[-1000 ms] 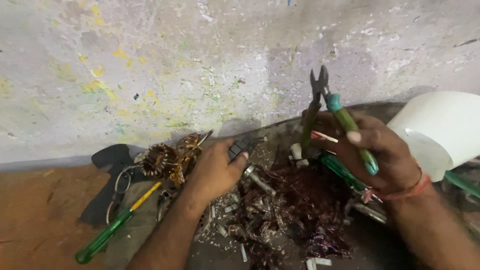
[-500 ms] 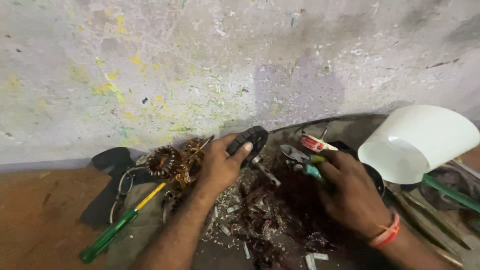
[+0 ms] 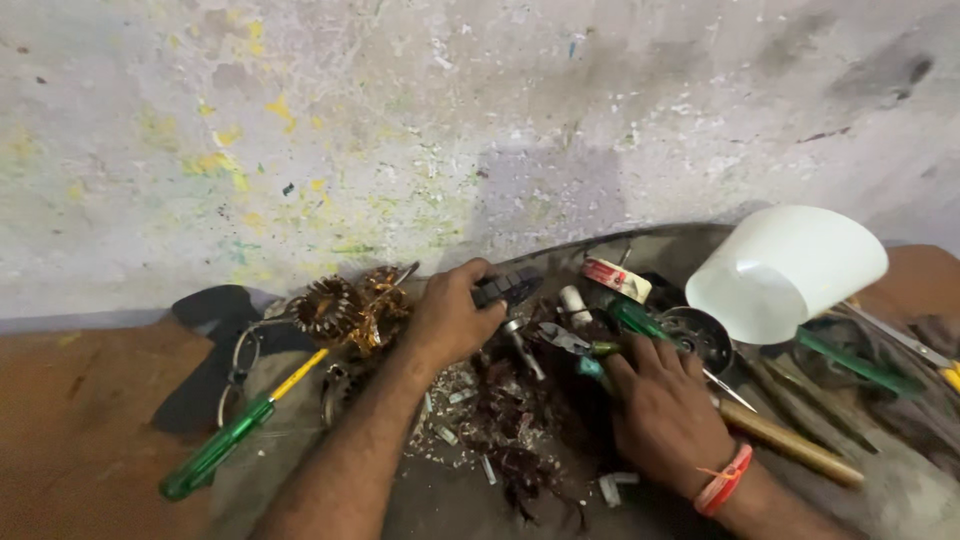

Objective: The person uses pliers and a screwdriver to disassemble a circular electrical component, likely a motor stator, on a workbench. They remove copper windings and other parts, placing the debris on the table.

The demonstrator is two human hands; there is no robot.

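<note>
My left hand (image 3: 450, 322) is closed on a small black ribbed part (image 3: 507, 288), held just above a pile of reddish wire scraps (image 3: 512, 425). My right hand (image 3: 665, 412), with an orange band at the wrist, lies palm down with its fingers curled over the green handles of a pair of pliers (image 3: 575, 342). The pliers rest low on the pile, and their jaws point left toward my left hand. A wound copper coil (image 3: 325, 305) sits just left of my left hand.
A green-handled screwdriver with a yellow shaft (image 3: 225, 445) lies at the left on a black cloth (image 3: 210, 375). A white plastic container (image 3: 785, 270) lies tipped at the right, near a tape roll (image 3: 615, 278), a wooden handle (image 3: 790, 445) and a green tool (image 3: 860, 365). A stained wall rises behind.
My right hand has brought the pliers down from upright in the air to the scrap pile. My left hand has picked up the black part and closed on it.
</note>
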